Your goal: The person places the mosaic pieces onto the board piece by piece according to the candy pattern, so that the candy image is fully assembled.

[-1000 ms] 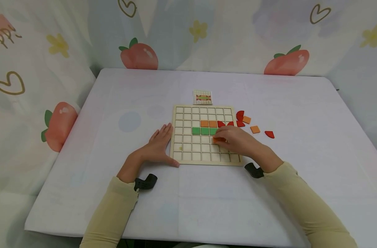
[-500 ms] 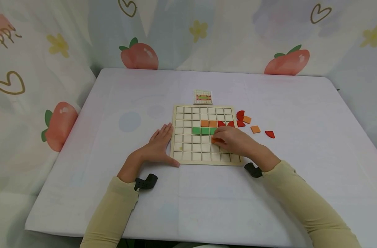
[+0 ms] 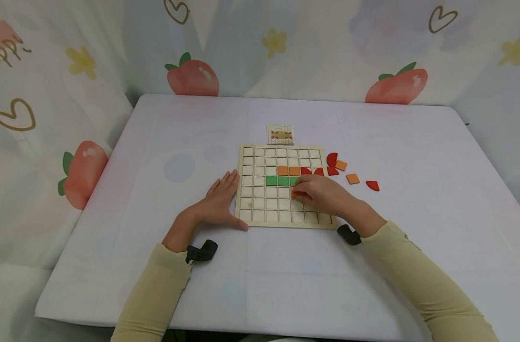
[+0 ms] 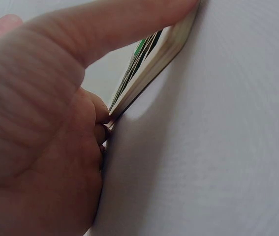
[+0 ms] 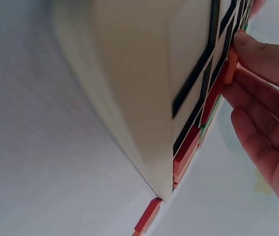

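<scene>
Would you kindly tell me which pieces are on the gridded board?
Two orange tiles, green tiles and red pieces show on the gridded board; the right hand pinches another orange tile there. Anything beneath that hand is hidden in the head view.

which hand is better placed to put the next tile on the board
Probably the right hand: it pinches an orange tile at the board, and loose tiles lie on its side. The left hand rests at the board's left edge, holding none.
</scene>
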A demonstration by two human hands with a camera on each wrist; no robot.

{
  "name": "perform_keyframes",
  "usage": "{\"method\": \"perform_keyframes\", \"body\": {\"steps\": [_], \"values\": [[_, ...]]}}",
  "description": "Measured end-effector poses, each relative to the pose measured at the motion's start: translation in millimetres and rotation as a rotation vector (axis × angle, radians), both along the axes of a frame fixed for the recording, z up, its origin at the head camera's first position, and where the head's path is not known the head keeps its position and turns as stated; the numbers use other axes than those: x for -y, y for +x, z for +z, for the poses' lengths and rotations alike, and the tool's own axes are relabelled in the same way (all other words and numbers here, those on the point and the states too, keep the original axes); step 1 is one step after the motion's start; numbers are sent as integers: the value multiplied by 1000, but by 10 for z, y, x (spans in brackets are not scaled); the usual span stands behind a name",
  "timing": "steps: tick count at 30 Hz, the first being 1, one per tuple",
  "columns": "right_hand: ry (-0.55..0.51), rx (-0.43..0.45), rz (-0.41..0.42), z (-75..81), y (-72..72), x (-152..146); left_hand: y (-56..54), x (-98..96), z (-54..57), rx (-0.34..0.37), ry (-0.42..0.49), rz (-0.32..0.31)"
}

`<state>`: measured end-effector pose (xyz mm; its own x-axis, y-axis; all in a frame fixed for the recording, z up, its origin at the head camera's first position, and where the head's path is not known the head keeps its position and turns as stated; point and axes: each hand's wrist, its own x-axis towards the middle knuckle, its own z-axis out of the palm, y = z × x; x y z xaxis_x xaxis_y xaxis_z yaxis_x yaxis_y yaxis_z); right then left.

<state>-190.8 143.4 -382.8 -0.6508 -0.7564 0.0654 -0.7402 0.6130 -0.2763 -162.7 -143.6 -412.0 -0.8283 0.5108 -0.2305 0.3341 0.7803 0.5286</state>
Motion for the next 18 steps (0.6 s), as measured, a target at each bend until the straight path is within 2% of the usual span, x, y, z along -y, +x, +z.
{"method": "perform_keyframes", "body": {"steps": [18], "values": [[-1, 8, 16, -8, -29, -6, 4, -10, 18, 6, -23, 7]]}}
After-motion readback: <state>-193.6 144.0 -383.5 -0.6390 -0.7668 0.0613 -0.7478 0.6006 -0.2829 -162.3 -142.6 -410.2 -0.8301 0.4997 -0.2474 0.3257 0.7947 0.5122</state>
